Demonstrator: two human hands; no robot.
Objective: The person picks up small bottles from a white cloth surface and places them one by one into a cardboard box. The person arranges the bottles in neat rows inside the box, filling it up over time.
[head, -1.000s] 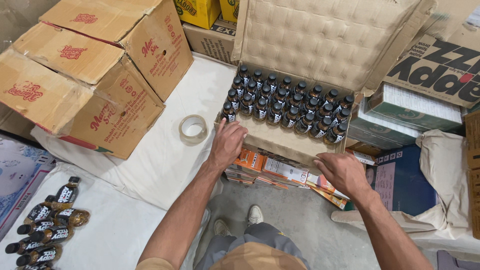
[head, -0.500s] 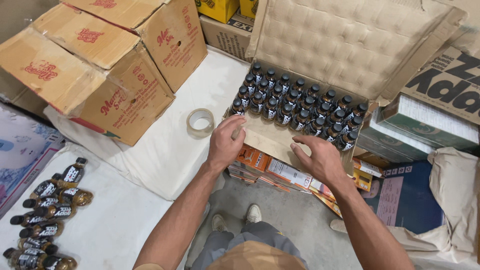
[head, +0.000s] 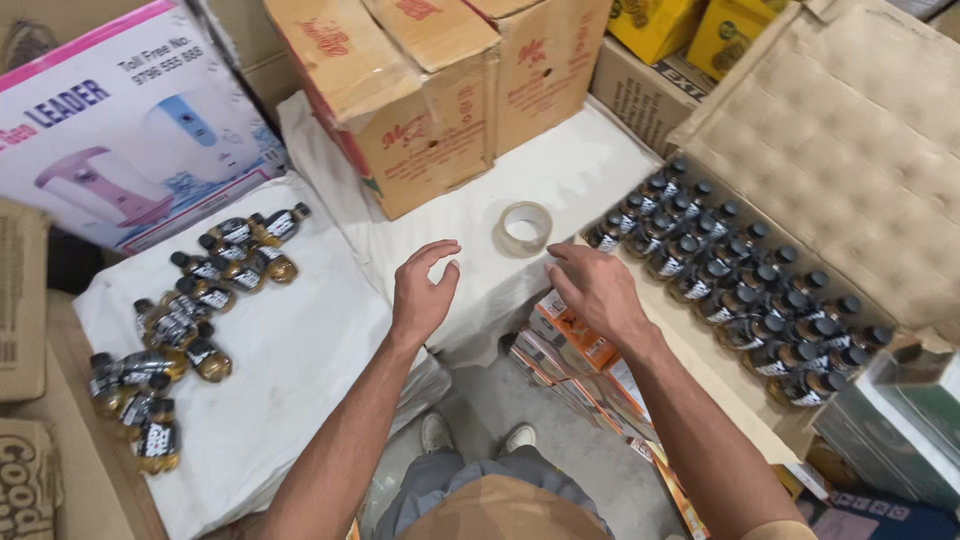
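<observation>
Both hands are empty and hover over the edge of the white-covered surface [head: 570, 170]. The left hand [head: 425, 290] has its fingers spread wide and curled, with the thumb apart. The right hand [head: 595, 290] is open too, palm down, with its fingers loosely fanned. Between and just beyond them lies the roll of clear tape [head: 525, 228], flat on the white cover and touched by neither hand.

As a judgement, this is a moment between grips, with nothing held and nothing being set down. The tape is the nearest thing to both hands. Taking it would call for a short reach forward and a pinch over its rim, since it lies flat.

Right of the tape roll stands the open carton [head: 850, 150], its dimpled flap thrown back and its dark-capped bottles [head: 740, 280] upright in close rows. The right hand is just beside the carton's near corner. Below the tape roll, under the right wrist, is a stack of orange packets [head: 575, 340].

Behind the tape roll sit brown cardboard boxes [head: 440, 90], with yellow boxes [head: 690, 30] further back. Well to the left of it, loose bottles [head: 190, 310] lie on their sides on a second white-covered surface, with a pink and white appliance box [head: 130, 130] behind them.

The place looks like a crowded storeroom, with a grey floor [head: 490, 400] between the stacks
</observation>
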